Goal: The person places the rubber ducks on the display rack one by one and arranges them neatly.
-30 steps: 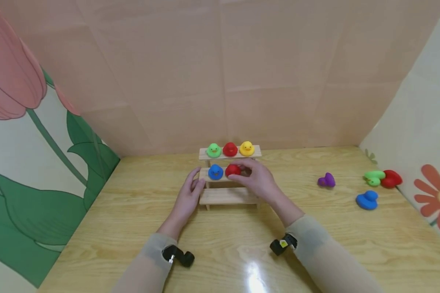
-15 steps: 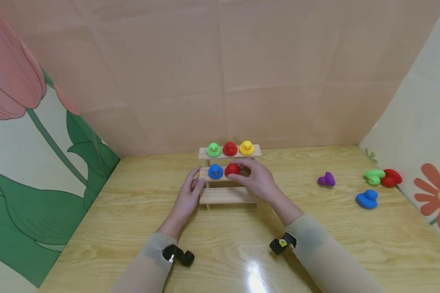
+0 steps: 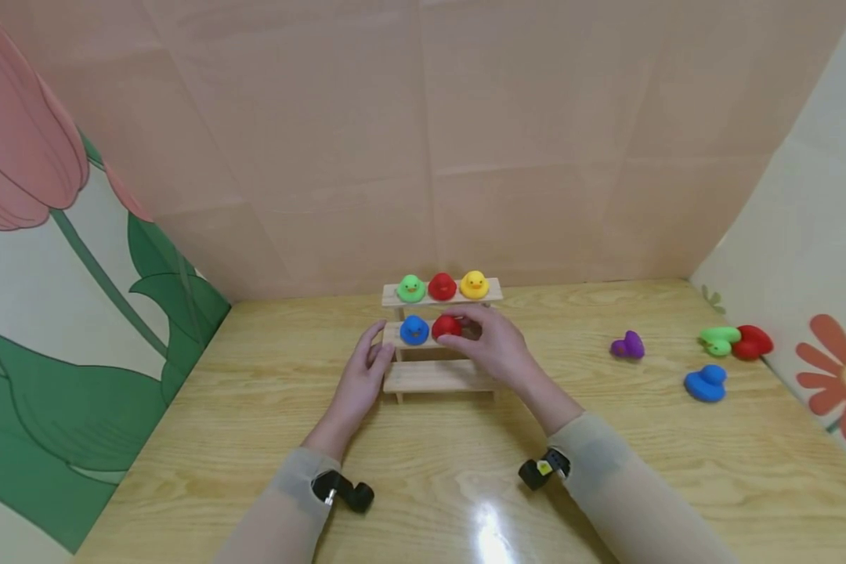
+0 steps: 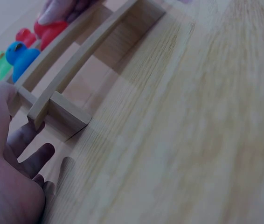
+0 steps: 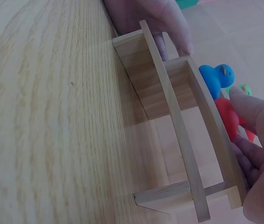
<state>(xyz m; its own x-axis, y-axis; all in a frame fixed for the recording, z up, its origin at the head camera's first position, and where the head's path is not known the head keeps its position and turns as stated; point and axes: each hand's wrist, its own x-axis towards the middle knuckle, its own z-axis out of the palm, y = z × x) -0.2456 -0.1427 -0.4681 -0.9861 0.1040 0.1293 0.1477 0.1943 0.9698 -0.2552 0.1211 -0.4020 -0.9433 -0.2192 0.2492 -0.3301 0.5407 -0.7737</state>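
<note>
We pinched the held red duck [image 3: 445,327] between the thumb and fingers of our right hand [image 3: 497,341], low over the middle tier [image 3: 392,335] of the wooden stand [image 3: 440,377] and just to the right of the blue duck [image 3: 414,330]. Our fingers covered part of it, so we could not tell whether its base bore fully on the wood. Our left hand [image 3: 361,368] grasped nothing; its relaxed fingers rested at the stand's left end, the thumb against the middle tier. The top tier [image 3: 497,291] bore 3 ducks in a row: a green duck [image 3: 411,289], a rear red duck [image 3: 442,287] and a yellow duck [image 3: 475,285]. At far right on the tabletop [image 3: 254,439] lay 4 more: a purple duck [image 3: 629,346], a loose green duck [image 3: 719,340] touching a loose red duck [image 3: 753,343], and a loose blue duck [image 3: 706,384].

For this step we judged 3 points important: a level base, square on the narrow tier; light, steady bracing by the left hand, lest the stand slide; and a release in which thumb and fingers parted sideways, clear of the blue duck.
</note>
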